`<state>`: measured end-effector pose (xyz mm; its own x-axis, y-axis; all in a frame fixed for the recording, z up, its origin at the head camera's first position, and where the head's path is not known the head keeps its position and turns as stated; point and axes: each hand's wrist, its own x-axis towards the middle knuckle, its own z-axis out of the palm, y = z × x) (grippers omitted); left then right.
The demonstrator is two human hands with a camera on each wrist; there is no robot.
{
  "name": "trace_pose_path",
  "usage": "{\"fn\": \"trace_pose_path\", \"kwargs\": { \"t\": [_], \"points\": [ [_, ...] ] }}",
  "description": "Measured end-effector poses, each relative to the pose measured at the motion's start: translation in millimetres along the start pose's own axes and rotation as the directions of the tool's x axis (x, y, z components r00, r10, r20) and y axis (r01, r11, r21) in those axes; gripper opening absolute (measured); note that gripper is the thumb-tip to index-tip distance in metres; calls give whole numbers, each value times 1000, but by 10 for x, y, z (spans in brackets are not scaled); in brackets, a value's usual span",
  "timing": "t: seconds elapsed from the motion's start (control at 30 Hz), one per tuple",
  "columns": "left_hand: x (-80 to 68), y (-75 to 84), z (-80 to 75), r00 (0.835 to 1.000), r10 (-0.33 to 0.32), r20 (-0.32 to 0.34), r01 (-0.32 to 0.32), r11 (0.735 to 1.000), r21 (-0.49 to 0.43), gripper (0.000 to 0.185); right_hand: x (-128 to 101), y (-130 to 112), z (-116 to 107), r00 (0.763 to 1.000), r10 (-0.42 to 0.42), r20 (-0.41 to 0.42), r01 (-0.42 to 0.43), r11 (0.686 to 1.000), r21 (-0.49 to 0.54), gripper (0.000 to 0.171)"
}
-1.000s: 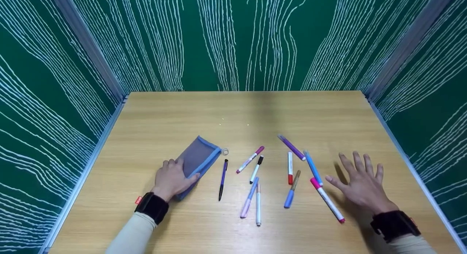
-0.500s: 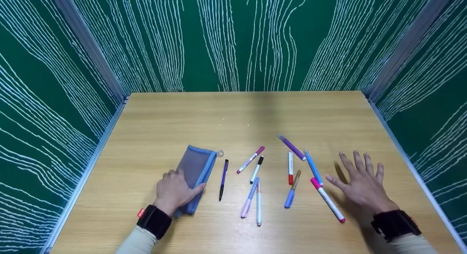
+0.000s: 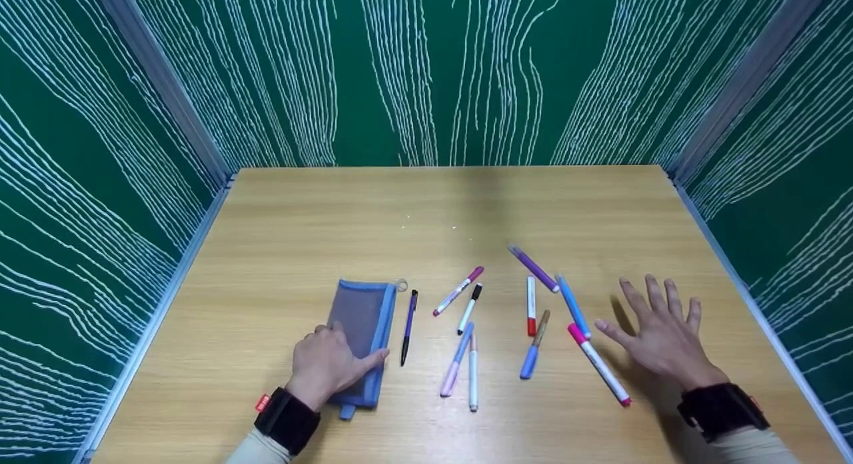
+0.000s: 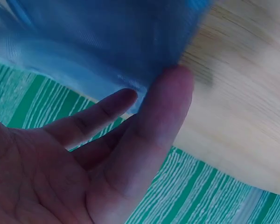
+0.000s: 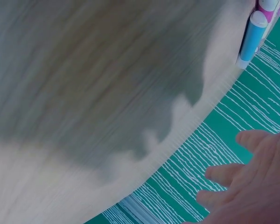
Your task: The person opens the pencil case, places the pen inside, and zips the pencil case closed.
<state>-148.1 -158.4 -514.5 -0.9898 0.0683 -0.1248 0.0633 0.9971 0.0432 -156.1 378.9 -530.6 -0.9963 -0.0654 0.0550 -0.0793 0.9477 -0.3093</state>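
Resting on the blue mesh pencil pouch (image 3: pixel 360 337) near the table's (image 3: pixel 280 224) front left edge, the left hand (image 3: pixel 330 366) presses with straight fingers. Right hand (image 3: pixel 663 337) hovers, fingers spread, beside the pink marker (image 3: pixel 598 364). No writing is legible.

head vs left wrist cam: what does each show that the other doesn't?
Head only: the whole blue mesh pouch with its zip ring, the pens scattered on the table, such as the dark purple pen beside the pouch, and the right hand spread open, holding nothing.
Left wrist only: the left hand's palm side, with straight fingers against the mesh.
Both: the left hand on the pouch, wood tabletop, green striped walls.
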Motion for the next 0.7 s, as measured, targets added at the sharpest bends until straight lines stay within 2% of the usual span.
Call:
{"fn": "trace_pose_path", "kwargs": {
  "t": [0.1,0.27,0.33,0.5,0.7],
  "points": [
    [-15,14,-13,1000,-1,-21,1,1000,-16,122,1,-6,5,1000,-1,-1,1,1000,2,95],
    [57,58,-13,989,-21,-148,7,996,-93,115,1,-17,9,1000,8,-1,-8,1000,-2,96],
    [104,96,-9,986,-17,-168,-3,993,-119,115,-2,-19,11,1000,11,-2,-11,1000,-2,96],
    [183,201,-6,995,-19,-98,6,992,-129,122,-9,-24,17,1000,6,-6,-6,1000,5,96],
    [206,254,15,998,-34,-60,26,991,-132,118,-21,-7,-1,1000,-9,-9,9,1000,8,95]
  ]
}}
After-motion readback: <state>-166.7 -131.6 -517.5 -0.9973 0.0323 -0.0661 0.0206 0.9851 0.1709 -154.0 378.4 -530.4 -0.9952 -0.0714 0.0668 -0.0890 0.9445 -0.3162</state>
